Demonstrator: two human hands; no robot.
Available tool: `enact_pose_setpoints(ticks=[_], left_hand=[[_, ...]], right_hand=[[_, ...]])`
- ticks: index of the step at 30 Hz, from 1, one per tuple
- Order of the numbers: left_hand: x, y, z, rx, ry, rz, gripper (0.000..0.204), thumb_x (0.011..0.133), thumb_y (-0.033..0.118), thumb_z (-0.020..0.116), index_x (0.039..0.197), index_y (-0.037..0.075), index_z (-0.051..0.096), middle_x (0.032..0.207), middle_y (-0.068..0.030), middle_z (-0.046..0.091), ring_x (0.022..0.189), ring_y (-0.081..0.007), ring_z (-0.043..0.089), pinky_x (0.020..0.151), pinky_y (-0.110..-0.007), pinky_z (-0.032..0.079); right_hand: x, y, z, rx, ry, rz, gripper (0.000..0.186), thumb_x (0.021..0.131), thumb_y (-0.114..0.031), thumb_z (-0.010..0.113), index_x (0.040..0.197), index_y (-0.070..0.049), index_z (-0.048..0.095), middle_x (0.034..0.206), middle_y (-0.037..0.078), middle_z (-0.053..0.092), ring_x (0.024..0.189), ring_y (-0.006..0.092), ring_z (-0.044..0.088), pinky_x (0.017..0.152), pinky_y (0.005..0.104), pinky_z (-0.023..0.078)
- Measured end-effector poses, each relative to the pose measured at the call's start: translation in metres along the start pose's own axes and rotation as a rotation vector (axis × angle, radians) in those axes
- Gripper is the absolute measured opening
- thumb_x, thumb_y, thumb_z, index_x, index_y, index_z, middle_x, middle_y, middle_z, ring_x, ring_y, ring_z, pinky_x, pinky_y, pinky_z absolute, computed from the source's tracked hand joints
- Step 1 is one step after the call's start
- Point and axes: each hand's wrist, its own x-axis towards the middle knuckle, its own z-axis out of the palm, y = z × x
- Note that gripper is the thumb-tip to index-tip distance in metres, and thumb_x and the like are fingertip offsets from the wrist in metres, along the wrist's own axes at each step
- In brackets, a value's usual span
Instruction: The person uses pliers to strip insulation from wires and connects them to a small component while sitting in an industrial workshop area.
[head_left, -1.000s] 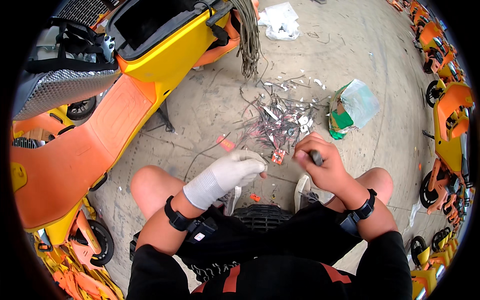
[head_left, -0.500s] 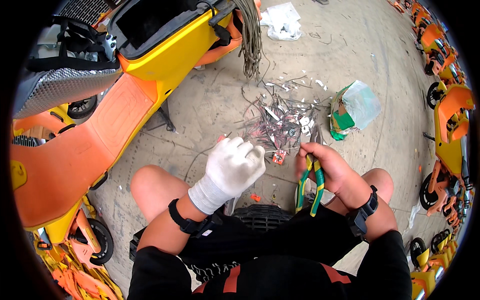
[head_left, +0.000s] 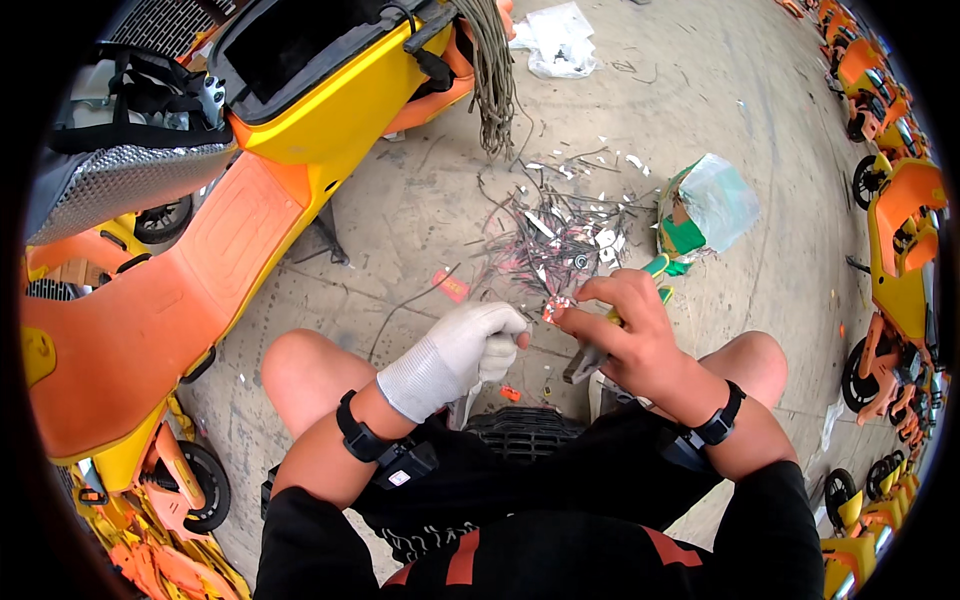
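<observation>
My left hand (head_left: 468, 350), in a white knit glove, is closed with its fingertips toward the right hand; what it may hold is hidden. My bare right hand (head_left: 632, 322) is wrapped round a pair of pliers (head_left: 585, 364). Their metal jaws point back toward me, and the green and yellow handles stick out beyond the fingers. Just past my right fingertips shows a small red and white piece (head_left: 555, 309); I cannot tell whether they touch it. Beyond both hands lies a heap of cut wires and white scraps (head_left: 555, 235) on the concrete.
A green bag with clear plastic (head_left: 705, 210) stands right of the heap. A yellow and orange scooter body (head_left: 235, 215) fills the left, with a wire bundle (head_left: 490, 80) hanging from it. A white plastic bag (head_left: 558, 40) lies farther off. Scooters (head_left: 905, 240) line the right side.
The pliers have swung round in my right hand, from jaws pointing away to jaws pointing toward me. My left hand has lowered slightly and turned; a thin strand between the hands no longer shows.
</observation>
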Motion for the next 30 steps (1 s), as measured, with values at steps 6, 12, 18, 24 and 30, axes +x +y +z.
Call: enact_pose_setpoints(ticks=[6, 12, 18, 24, 30], left_hand=[[0.003, -0.002, -0.001, -0.039, -0.064, -0.139, 0.020, 0.097, 0.017, 0.051, 0.085, 0.001, 0.056, 0.057, 0.0080, 0.027, 0.047, -0.0054, 0.026, 0.046, -0.024, 0.022], [-0.004, 0.000, 0.003, -0.040, -0.073, -0.119, 0.019, 0.097, 0.016, 0.051, 0.088, 0.000, 0.056, 0.058, 0.0079, 0.028, 0.048, -0.0049, 0.027, 0.047, -0.024, 0.022], [-0.003, 0.000, -0.002, -0.060, -0.096, -0.122, 0.018, 0.098, 0.014, 0.051, 0.091, -0.002, 0.057, 0.059, 0.0077, 0.030, 0.049, -0.0043, 0.028, 0.047, -0.023, 0.022], [0.004, -0.001, 0.000, 0.487, 0.037, 0.128, 0.018, 0.095, 0.015, 0.057, 0.089, -0.001, 0.064, 0.061, 0.0039, 0.046, 0.051, -0.0081, 0.042, 0.049, -0.025, 0.033], [0.004, -0.003, -0.005, 1.597, 0.139, 1.276, 0.010, 0.078, 0.013, 0.069, 0.085, 0.006, 0.068, 0.067, -0.0019, 0.055, 0.065, -0.0199, 0.055, 0.059, -0.034, 0.043]], right_hand=[[-0.002, 0.002, 0.005, -0.067, 0.028, -0.063, 0.048, 0.058, -0.003, 0.070, 0.105, -0.015, 0.072, 0.102, 0.002, 0.058, 0.095, 0.0259, 0.053, 0.081, 0.0380, 0.045], [0.000, 0.003, 0.008, -0.053, 0.057, -0.091, 0.040, 0.059, -0.005, 0.071, 0.098, -0.013, 0.072, 0.099, 0.001, 0.059, 0.092, 0.0255, 0.054, 0.079, 0.0384, 0.045], [0.003, 0.003, 0.010, -0.013, 0.041, -0.092, 0.035, 0.060, -0.004, 0.072, 0.094, -0.012, 0.071, 0.099, 0.002, 0.060, 0.093, 0.0250, 0.055, 0.079, 0.0388, 0.045], [0.005, 0.006, 0.007, 0.170, -0.169, 0.069, 0.030, 0.061, -0.001, 0.074, 0.090, -0.009, 0.068, 0.100, 0.005, 0.060, 0.095, 0.0292, 0.055, 0.083, 0.0383, 0.044], [0.006, 0.004, 0.004, 0.650, -0.486, 0.661, 0.009, 0.090, -0.009, 0.071, 0.088, -0.003, 0.065, 0.083, 0.005, 0.060, 0.075, 0.0220, 0.058, 0.072, 0.0350, 0.046]])
